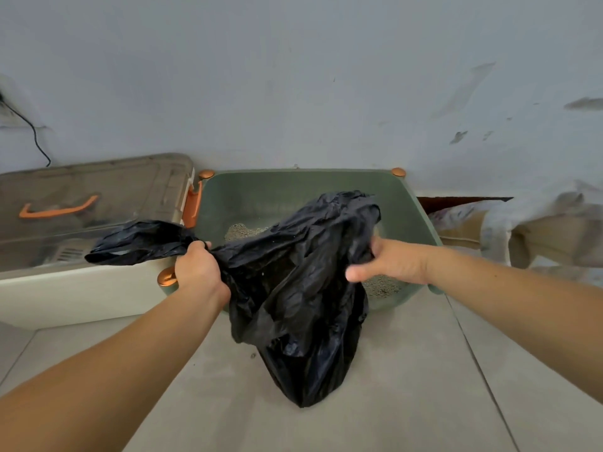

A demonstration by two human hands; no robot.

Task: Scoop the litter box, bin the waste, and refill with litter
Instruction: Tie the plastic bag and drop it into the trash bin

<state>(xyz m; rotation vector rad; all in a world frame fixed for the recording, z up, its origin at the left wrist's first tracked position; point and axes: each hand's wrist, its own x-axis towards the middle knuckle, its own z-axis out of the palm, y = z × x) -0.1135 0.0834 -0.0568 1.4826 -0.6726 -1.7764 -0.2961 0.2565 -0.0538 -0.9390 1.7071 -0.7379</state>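
Observation:
A black plastic bag (300, 288) hangs in front of the green litter box (421, 216), its bottom resting on the floor. My left hand (197, 269) grips the bag's left handle, bunched in the fist, with the loop trailing off to the left. My right hand (388, 262) holds the bag's right edge, fingers tucked into the plastic and the thumb sticking out. Grey litter (241, 231) shows in small patches in the box behind the bag. No scoop is visible.
A storage bin (91, 223) with a clear lid and orange handle stands left of the litter box, touching it. Crumpled cloth and cardboard (535, 230) lie at the right. A wall runs close behind. Grey floor tiles (408, 386) spread in front.

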